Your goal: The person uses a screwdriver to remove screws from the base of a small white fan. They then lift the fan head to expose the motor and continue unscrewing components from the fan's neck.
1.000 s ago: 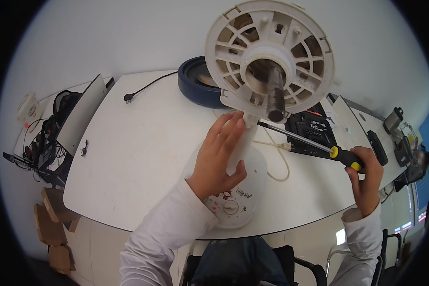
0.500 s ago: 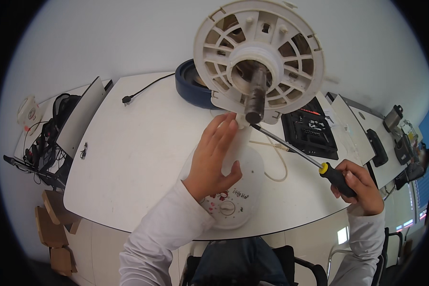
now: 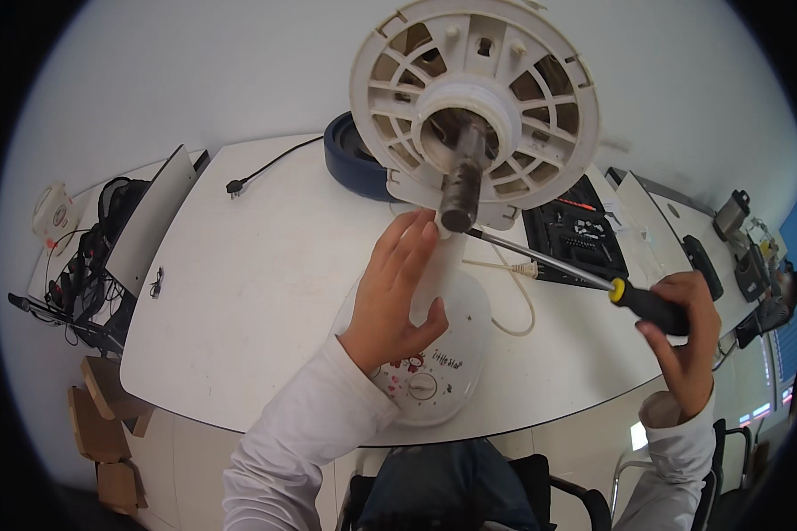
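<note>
A white electric fan without its blades [image 3: 487,190] stands before me, its bare metal shaft [image 3: 460,199] pointing my way. My left hand [image 3: 394,292] rests against the fan's neck just under the motor housing, fingers stretched up and thumb apart. In my right hand [image 3: 695,332] is a screwdriver [image 3: 549,259] with a black handle and yellow collar. Its tip meets the neck below the shaft, where the exact contact is hidden. The fingers lie over the handle, with the thumb below it. Beneath my left hand is the fan's white base [image 3: 452,403] with a knob.
Behind the fan sits a round dark blue object [image 3: 350,168]. A black tool case [image 3: 584,234] with bits lies at the right, near a pale plug [image 3: 527,269]. A black plug [image 3: 235,187] and its cord lie at the far left. Cardboard boxes [image 3: 97,425] are on the floor.
My right hand and the screwdriver handle have shifted right and slightly up, and the thumb has moved below the handle. The fan head sits slightly further left. My left hand stays nearly in place.
</note>
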The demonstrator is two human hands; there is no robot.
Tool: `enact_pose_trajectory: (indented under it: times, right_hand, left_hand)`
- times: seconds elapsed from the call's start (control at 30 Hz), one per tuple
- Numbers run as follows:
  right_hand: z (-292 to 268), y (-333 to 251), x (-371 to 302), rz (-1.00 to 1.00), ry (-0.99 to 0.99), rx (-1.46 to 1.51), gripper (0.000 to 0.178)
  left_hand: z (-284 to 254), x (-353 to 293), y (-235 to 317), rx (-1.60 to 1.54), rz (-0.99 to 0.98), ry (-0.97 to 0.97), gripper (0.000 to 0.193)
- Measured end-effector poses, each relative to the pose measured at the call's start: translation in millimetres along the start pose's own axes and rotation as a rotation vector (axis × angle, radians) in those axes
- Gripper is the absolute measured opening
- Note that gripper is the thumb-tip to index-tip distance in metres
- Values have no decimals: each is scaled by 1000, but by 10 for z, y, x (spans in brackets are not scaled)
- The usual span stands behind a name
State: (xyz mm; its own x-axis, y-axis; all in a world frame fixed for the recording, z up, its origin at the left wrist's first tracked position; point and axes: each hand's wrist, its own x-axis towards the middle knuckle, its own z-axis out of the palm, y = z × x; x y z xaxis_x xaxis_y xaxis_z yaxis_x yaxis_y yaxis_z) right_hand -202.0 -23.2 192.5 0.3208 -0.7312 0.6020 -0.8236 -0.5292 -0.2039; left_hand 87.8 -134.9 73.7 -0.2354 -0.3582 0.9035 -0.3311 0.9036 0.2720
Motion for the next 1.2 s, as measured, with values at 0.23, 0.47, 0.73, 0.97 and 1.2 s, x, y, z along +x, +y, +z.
enact_pose_trajectory:
  times: [0.23,0.47,0.73,0.97,1.2]
  right_hand:
    - [73,-5,-1,-128,90,-172,33]
    - [44,38,-19,208,-116,218,27]
    - [24,-10,26,690,-348,860,32]
    - [32,-6,35,696,-395,845,32]
    - [111,-38,-24,2,-24,51,34]
  left_hand:
    - [-3,14,12,-4,9,5,92]
    - [-2,12,13,1,-3,2,91]
    - [-1,-21,-11,20,-2,3,90]
    - [-12,-34,-25,10,-5,-70,92]
    - [12,-31,-32,-2,-3,-22,90]
